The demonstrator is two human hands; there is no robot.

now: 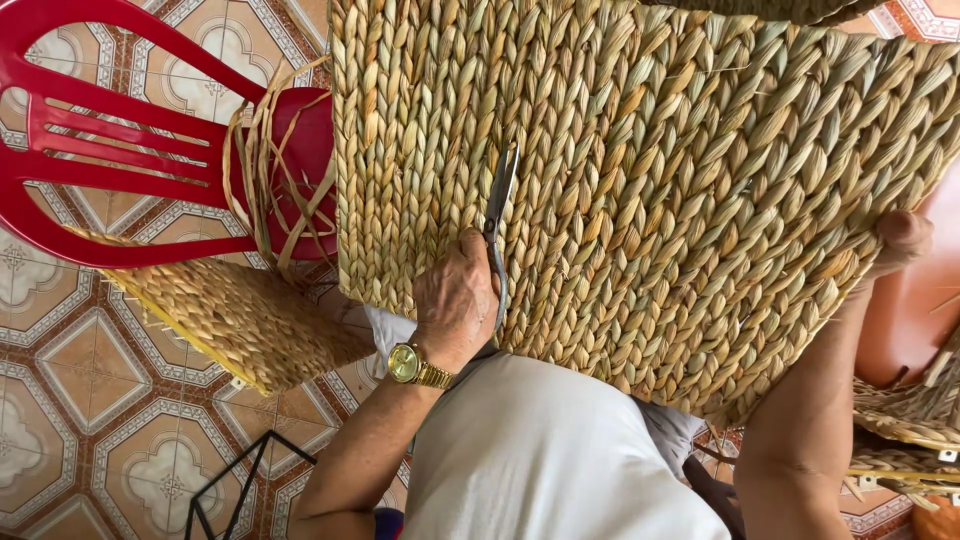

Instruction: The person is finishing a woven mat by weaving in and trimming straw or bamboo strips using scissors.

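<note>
A: What do we have in our hands here?

B: Our left hand (455,300) is closed around a pair of metal scissors (497,225), blades pointing away from us and lying flat against the big woven straw panel (650,200). There is a gold wristwatch (412,366) on that wrist.

A: And the other one?

B: Our right hand (897,243) grips the panel's right edge. We see only the thumb and part of the hand over the weave; the fingers are hidden behind it, so we take it as clamped on the panel.

A: Where does the panel sit?

B: It rests across our lap, above the white cloth (545,450) over our legs, and fills most of the view. The scissors lie near its lower left part, close to the bottom edge.

A: What is around us?

B: To the left, a red plastic chair (110,130) with loose straw strands (270,190) draped on its seat, touching the panel's left edge. Below it a smaller woven piece (240,315) leans tilted over the patterned tile floor (80,420). A black wire frame (230,490) stands on the tiles near our left elbow. At the far right, more woven pieces (910,420) lie stacked beside our right forearm
</note>
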